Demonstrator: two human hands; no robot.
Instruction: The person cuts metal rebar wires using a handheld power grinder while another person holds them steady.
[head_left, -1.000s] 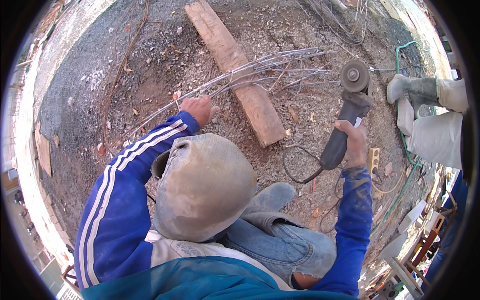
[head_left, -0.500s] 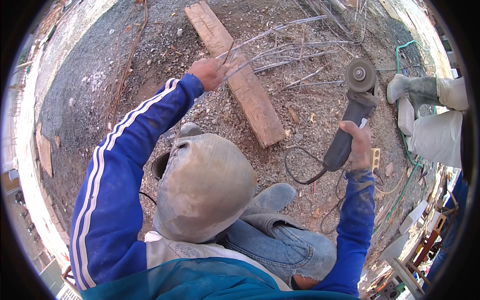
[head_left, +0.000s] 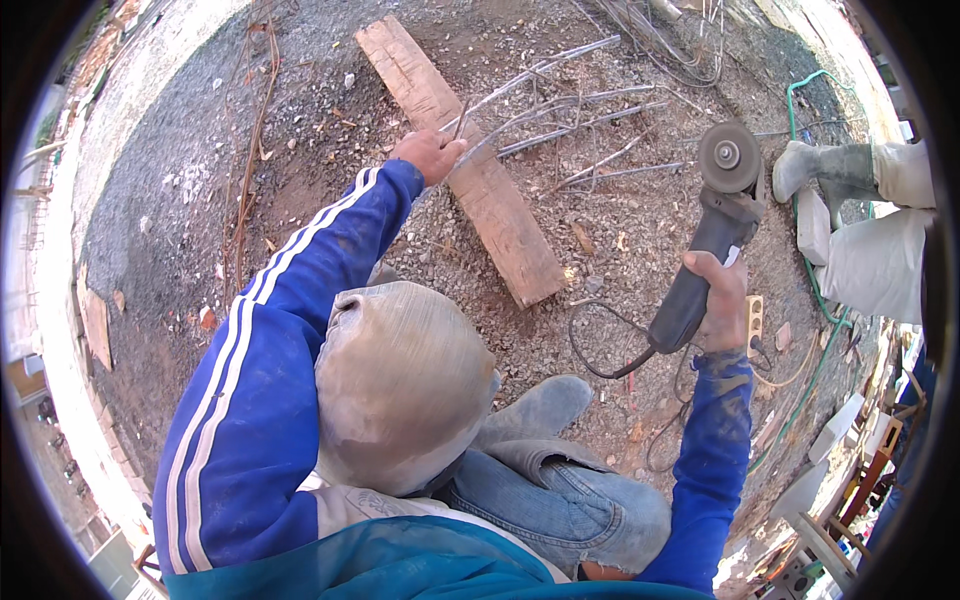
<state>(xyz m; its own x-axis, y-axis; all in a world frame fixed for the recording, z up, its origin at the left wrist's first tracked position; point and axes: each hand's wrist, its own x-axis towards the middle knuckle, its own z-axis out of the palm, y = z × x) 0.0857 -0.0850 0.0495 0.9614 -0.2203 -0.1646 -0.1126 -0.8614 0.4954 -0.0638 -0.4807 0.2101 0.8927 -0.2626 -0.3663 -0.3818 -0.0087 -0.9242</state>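
My left hand (head_left: 428, 155) reaches forward in a blue sleeve and grips a bundle of thin steel rods (head_left: 560, 105) where they cross a wooden plank (head_left: 470, 165) lying on the gravel. In my right hand (head_left: 718, 300) I hold an angle grinder (head_left: 712, 235) by its dark body; its round disc points away, above the ground to the right of the plank. The grinder's black cord (head_left: 600, 345) loops down toward my knee.
Another person's boot (head_left: 815, 165) and light trouser leg (head_left: 880, 260) stand at the right, beside a green hose (head_left: 812, 290). More tangled wire (head_left: 660, 25) lies at the top. A concrete kerb (head_left: 60, 300) curves along the left. Tools and stands crowd the lower right.
My left hand has pushed farther forward along the plank, carrying the rod bundle with it. The right hand with the grinder has stayed nearly where it was.
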